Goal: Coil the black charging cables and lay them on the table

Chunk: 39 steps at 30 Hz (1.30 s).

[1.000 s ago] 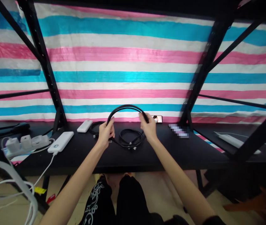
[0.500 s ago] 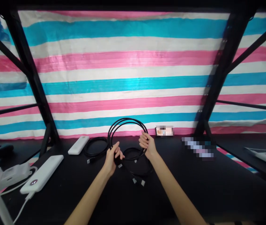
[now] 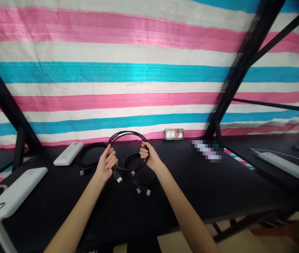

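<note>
Both of my hands hold one black cable (image 3: pixel 127 135) wound into an upright loop above the black table (image 3: pixel 218 189). My left hand (image 3: pixel 106 163) grips the loop's left side, where a plug end hangs just below the fingers. My right hand (image 3: pixel 149 156) is closed on the loop's right side. Under the loop lies another coiled black cable (image 3: pixel 141 182) with its plugs pointing toward me. A third black coil (image 3: pixel 88 160) rests on the table to the left of my left hand.
Two white power banks (image 3: pixel 69 153) (image 3: pixel 18 191) lie at the left. A white power strip (image 3: pixel 281 164) lies at the right. Black rack posts (image 3: pixel 233 80) stand before a striped pink, blue and white tarp (image 3: pixel 128 73). A small phone (image 3: pixel 174 134) leans at the back.
The loop has been wound tighter and smaller, and my hands have come closer together. The camera has shifted nearer to the table and tilted.
</note>
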Available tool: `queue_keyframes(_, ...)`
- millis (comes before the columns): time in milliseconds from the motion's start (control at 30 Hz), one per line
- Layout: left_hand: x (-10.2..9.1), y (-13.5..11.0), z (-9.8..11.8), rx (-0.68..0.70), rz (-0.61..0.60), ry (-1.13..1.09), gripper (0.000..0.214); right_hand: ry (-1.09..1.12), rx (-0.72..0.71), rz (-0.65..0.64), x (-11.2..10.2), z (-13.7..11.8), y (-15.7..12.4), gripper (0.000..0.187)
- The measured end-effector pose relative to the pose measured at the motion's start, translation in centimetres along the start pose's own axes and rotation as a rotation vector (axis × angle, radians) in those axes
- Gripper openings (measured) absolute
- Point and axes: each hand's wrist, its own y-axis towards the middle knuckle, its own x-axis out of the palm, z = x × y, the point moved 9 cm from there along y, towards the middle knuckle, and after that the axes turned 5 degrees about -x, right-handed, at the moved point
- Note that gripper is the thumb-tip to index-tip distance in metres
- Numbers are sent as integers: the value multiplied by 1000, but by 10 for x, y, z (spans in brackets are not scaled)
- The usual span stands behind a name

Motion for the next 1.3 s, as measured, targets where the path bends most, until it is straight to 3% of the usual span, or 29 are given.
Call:
queue_keyframes(100, -9, 1, -3, -52, -22, -31, 46, -87, -1, 57, -10, 6, 1, 15)
queue_keyframes(200, -18, 3, -9, -119, -33, -17, 29, -220, -50, 126, -25, 4, 4, 8)
queue_keyframes(367, -25, 3, -17, -208, -34, 58, 16, -449, -184, 196, -43, -8, 8, 35)
queue_keyframes(533, -29, -4, -13, -245, -16, 157, 20, -612, -246, 98, -34, -7, 6, 35)
queue_keyframes(767, -32, -2, -14, -312, 27, 437, 34, -732, -145, -53, -21, 7, 3, 32)
queue_keyframes(867, -37, 2, -16, -262, 88, 616, 34, -758, -112, -104, -16, 10, 3, 33)
queue_keyframes(1000, -46, 4, -3, -73, 200, 854, 34, -806, -139, -147, -7, 10, -1, 27)
queue_keyframes(1100, -47, 1, 9, 51, 248, 985, 27, -855, -224, -136, -1, 6, -6, 18)
queue_keyframes(1300, -45, -3, 13, 102, 301, 1090, 27, -1070, -552, -86, 10, -11, -15, 29)
